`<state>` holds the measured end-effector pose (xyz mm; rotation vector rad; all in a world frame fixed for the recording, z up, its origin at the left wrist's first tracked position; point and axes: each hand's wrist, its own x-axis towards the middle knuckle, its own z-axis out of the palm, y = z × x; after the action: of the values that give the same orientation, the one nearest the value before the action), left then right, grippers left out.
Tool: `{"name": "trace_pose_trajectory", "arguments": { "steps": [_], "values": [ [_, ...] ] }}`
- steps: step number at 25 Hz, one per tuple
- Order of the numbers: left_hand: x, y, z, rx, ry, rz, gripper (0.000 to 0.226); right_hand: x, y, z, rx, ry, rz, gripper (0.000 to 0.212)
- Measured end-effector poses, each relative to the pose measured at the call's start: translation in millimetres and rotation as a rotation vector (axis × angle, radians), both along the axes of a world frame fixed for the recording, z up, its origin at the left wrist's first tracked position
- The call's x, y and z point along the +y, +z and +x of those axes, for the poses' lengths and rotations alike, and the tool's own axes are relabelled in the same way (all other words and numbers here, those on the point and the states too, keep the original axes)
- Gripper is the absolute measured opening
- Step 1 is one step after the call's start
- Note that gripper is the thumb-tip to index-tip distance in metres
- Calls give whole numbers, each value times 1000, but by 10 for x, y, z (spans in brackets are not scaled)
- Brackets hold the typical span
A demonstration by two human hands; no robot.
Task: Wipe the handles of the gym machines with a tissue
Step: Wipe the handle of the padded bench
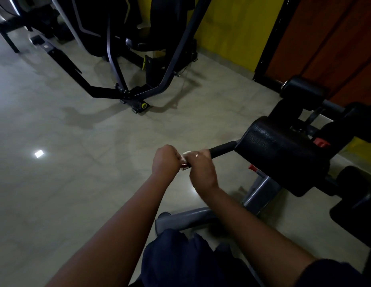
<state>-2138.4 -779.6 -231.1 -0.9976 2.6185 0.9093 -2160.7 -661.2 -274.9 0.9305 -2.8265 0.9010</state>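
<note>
The right hand [201, 165] is closed round a crumpled white tissue [185, 154] at the free end of a black cylindrical handle [222, 147].
The left hand [166, 160] is curled against the tissue; a pinch cannot be confirmed. The handle's long axis is laid rightward and away from the right hand, toward a black padded roller [279, 156].

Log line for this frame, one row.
step: handle wipe | right hand: grips white tissue round black bar handle | left hand: holds tissue end
</note>
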Motion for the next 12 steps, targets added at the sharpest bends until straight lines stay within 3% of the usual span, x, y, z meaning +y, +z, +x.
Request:
{"name": "trace_pose_trajectory", "arguments": {
  "steps": [3,7,9,12],
  "values": [
    [-11,13,-35,-35,-6,0,6,220,-181,39,195,-28,-118,27],
    [2,37,-70,-82,-6,-5,7,121,-225,-99,93,-338,-225,28],
    [8,21,-69,-61,-20,-43,3,35,-246,120,131,-205,-278,23],
    [9,7,-56,-64,-45,-57,5,206,-310,181,333,-78,-244,28]
  ]
}}
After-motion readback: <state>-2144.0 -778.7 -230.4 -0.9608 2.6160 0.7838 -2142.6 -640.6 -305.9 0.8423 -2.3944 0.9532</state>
